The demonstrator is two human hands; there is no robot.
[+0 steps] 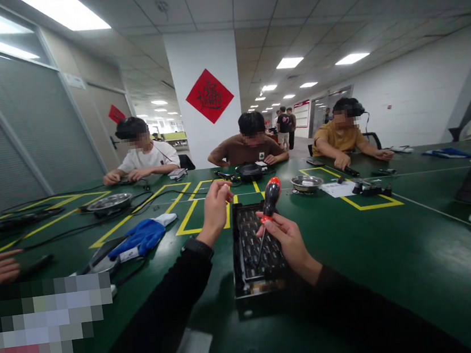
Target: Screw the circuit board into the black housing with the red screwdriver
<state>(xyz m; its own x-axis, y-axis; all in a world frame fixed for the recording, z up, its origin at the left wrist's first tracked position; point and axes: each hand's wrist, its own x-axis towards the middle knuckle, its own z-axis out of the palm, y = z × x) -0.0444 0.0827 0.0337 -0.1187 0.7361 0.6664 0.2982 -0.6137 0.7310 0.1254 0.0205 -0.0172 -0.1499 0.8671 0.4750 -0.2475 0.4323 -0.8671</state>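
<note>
A screwdriver (pixel 271 196) with a black and red handle is held in my right hand (pixel 290 241), its fingers closed round the red collar below the handle. The handle points up and the thin shaft slants down over a black case (pixel 237 256). Rows of small dark pieces, too small to name, fill that case. My left hand (pixel 216 210) is raised beyond the case's far left corner, thumb and fingers pinched together. Whatever lies between those fingertips, if anything, is too small to make out.
Blue gloves (pixel 142 238) lie left of my left arm. Metal bowls (pixel 110 203) (pixel 307 183) stand farther off on the green table (pixel 357 259), with cables at left. A white paper (pixel 338 189) lies beyond the case to the right. Several people sit around the table.
</note>
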